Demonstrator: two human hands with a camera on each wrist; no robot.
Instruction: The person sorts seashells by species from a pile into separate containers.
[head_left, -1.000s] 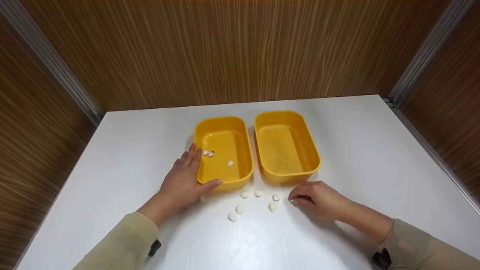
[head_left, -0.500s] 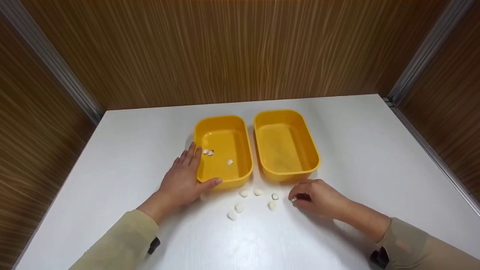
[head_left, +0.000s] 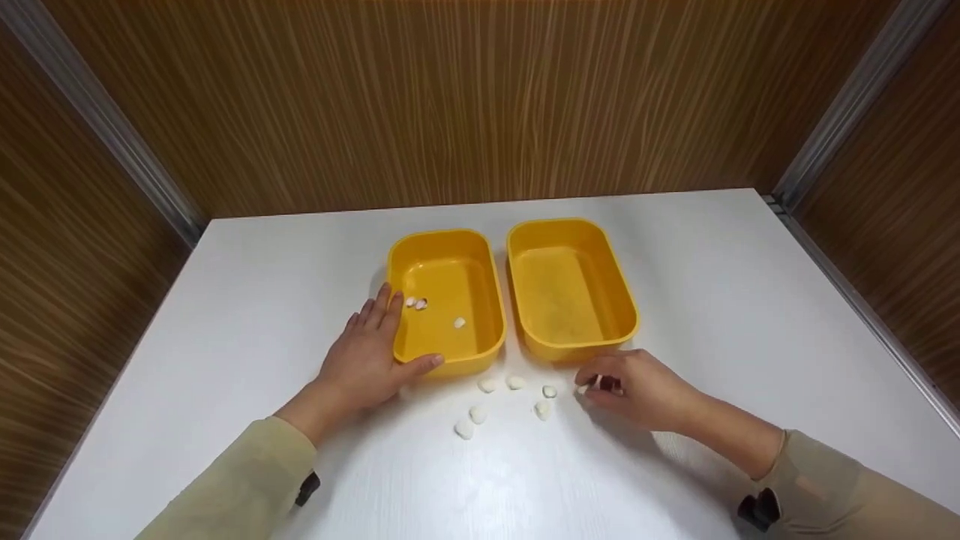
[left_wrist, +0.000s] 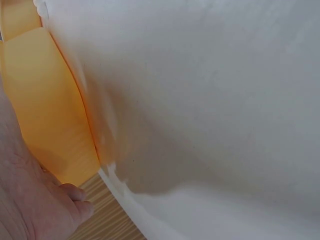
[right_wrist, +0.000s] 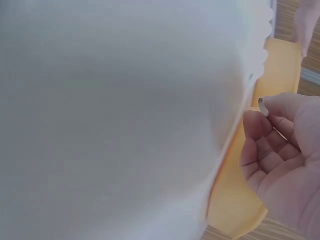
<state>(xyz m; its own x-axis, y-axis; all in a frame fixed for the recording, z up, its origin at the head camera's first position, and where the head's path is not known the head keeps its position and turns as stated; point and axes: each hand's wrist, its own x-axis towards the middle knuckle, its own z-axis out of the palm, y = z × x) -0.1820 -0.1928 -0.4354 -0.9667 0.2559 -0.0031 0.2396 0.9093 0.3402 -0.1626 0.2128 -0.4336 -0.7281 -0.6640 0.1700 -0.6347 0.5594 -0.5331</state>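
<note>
My left hand (head_left: 364, 360) rests on the left yellow bin (head_left: 447, 367), its straight fingers along the left rim and its thumb over the front corner. Several small white pebble-like pieces lie in that bin, one of them a white piece (head_left: 459, 322) near the middle. Just in front of the right yellow bin (head_left: 577, 352), my right hand (head_left: 637, 390) pinches a small white piece (right_wrist: 263, 106) between thumb and index finger. Its other fingers curl loosely in the right wrist view. To its left, several more white pieces (head_left: 542, 409) are scattered on the table.
The white table (head_left: 300, 255) carries both bins side by side with a narrow gap. A wood-grain panel (head_left: 480, 105) stands behind, with similar panels at both sides. No pieces show inside the right bin.
My right hand has risen slightly toward the right bin and its fingers have shifted around the white piece. The left hand keeps its place on the left bin.
</note>
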